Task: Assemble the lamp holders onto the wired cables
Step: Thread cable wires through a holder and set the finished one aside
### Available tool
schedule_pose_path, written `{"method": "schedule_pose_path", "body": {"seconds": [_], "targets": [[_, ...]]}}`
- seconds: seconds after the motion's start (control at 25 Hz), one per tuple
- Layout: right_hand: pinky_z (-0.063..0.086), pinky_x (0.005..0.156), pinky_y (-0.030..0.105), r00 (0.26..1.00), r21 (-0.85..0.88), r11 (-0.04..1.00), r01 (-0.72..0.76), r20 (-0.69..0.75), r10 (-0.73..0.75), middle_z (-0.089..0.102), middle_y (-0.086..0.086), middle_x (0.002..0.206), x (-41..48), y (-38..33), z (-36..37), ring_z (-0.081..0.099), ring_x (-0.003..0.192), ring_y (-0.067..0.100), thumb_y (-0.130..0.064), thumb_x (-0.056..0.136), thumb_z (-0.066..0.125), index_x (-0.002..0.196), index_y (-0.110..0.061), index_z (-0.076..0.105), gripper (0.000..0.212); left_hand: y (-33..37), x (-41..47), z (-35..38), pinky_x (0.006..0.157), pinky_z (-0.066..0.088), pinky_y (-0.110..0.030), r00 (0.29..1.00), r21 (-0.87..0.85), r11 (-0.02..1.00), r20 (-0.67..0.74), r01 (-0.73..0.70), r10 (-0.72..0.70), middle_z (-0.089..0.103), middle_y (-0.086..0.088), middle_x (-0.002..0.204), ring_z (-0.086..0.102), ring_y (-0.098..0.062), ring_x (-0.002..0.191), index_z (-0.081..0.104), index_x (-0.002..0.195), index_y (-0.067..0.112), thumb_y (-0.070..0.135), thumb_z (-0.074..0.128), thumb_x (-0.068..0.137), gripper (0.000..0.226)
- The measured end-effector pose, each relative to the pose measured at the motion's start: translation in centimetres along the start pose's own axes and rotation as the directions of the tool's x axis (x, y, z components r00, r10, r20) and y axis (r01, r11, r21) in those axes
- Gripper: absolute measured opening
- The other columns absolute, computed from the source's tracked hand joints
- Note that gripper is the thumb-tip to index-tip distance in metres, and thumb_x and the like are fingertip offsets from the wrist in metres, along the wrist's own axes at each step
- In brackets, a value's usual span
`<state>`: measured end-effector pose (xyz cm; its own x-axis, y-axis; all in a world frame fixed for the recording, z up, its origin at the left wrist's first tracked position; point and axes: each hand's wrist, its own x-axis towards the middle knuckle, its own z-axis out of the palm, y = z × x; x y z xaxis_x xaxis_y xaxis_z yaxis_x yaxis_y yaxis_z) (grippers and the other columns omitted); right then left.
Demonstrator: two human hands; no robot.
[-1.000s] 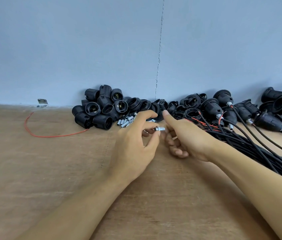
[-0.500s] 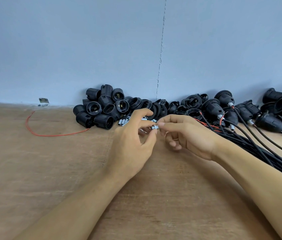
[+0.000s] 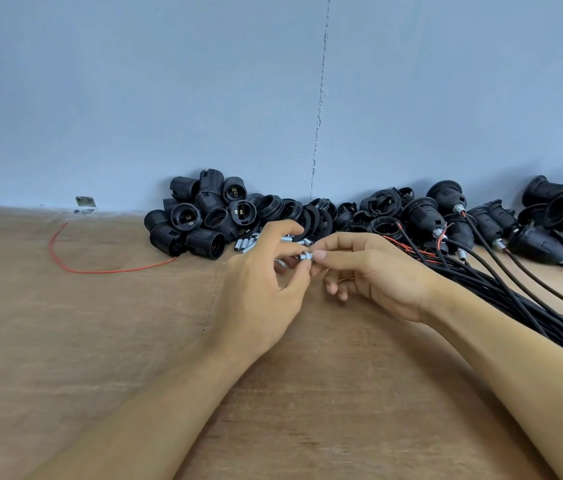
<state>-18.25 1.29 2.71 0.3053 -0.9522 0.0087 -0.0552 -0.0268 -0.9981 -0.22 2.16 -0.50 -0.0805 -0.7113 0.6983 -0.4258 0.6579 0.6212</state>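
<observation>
Looking down at a wooden counter pushed up against a blue wall. Pinching a small silver tube with the left hand, thumb and forefinger curled round one end. Gripping the other end of that same tube with the right hand, thumb and forefinger tips on it, remaining fingers tucked loosely underneath. Holding it just above the counter, roughly mid-frame, right in front of the parts heap.

Got a little scatter of spare tubes lying just behind the left hand, at the foot of the pile. Can't tell about a couple more near the left fingertips: lying down or held, no idea.

Got a heap of loose black lamp holders stacked against the wall, left of centre, a few with open mouths facing this way. Beside that, a run of black rings along the wall. Further right, wired holders already sitting on cable ends, silver bits at the necks.

Then a thick bundle of black cables fanning off to the lower right, passing behind the right forearm, with thin red leads poking out near the right hand.

Also a loose red wire curled on the counter off to the left, well apart from both hands, one end reaching the holder heap. Small metal bracket at the foot of the wall above it.
</observation>
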Motion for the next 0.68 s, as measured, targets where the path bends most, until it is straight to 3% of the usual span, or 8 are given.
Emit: {"method": "schedule_pose_path", "body": {"seconds": [0.16, 0.32, 0.4, 0.56, 0.68], "targets": [[0.048, 0.054, 0.023, 1.000, 0.038, 0.999, -0.004, -0.020, 0.005, 0.070, 0.009, 0.087, 0.1, 0.3, 0.2, 0.058, 0.061, 0.014, -0.006, 0.093, 0.064, 0.105, -0.001, 0.065, 0.013, -0.2, 0.1, 0.0, 0.078, 0.050, -0.013, 1.000, -0.001, 1.000, 0.008, 0.030, -0.030, 0.070, 0.032, 0.097, 0.069, 0.002, 0.083, 0.061, 0.113, 0.030, 0.012, 0.074, 0.086, 0.035], [0.049, 0.055, 0.022, 0.999, 0.075, 0.997, -0.012, -0.033, 0.015, 0.070, 0.009, 0.085, 0.2, 0.5, 0.2, 0.057, 0.059, 0.012, -0.003, 0.092, 0.064, 0.104, 0.000, 0.065, 0.012, -0.2, 0.3, 0.1, 0.072, 0.050, -0.011, 0.997, -0.023, 0.997, 0.021, 0.070, -0.070, 0.072, 0.030, 0.089, 0.068, 0.001, 0.080, 0.063, 0.101, 0.032, 0.011, 0.074, 0.085, 0.028], [0.049, 0.054, 0.021, 0.999, 0.086, 0.996, 0.003, -0.051, 0.002, 0.070, 0.011, 0.086, 0.2, 0.4, 0.4, 0.056, 0.058, 0.011, -0.001, 0.090, 0.066, 0.101, -0.002, 0.066, 0.011, -0.4, 0.5, 0.0, 0.068, 0.049, -0.009, 0.987, -0.075, 0.985, 0.037, 0.158, -0.156, 0.073, 0.026, 0.080, 0.069, 0.001, 0.073, 0.064, 0.093, 0.031, 0.013, 0.074, 0.087, 0.022], [0.050, 0.053, 0.022, 0.995, 0.091, 0.995, 0.045, -0.091, -0.037, 0.068, 0.015, 0.088, 0.3, 0.5, 0.6, 0.056, 0.057, 0.012, -0.001, 0.084, 0.071, 0.098, -0.003, 0.067, 0.014, -0.9, 1.1, -0.6, 0.065, 0.053, -0.022, 0.916, -0.275, 0.875, 0.145, 0.400, -0.373, 0.077, 0.004, 0.073, 0.073, -0.012, 0.066, 0.070, 0.092, 0.024, 0.014, 0.068, 0.093, 0.010], [0.049, 0.053, 0.023, 0.992, 0.051, 0.997, 0.052, -0.121, -0.045, 0.069, 0.014, 0.087, 0.4, 0.6, 0.4, 0.056, 0.057, 0.013, -0.003, 0.086, 0.071, 0.100, -0.002, 0.068, 0.014, -0.7, 1.2, -0.6, 0.069, 0.055, -0.033, 0.907, -0.283, 0.862, 0.172, 0.420, -0.385, 0.077, 0.007, 0.078, 0.073, -0.015, 0.070, 0.072, 0.097, 0.028, 0.030, 0.071, 0.090, 0.006]]}}
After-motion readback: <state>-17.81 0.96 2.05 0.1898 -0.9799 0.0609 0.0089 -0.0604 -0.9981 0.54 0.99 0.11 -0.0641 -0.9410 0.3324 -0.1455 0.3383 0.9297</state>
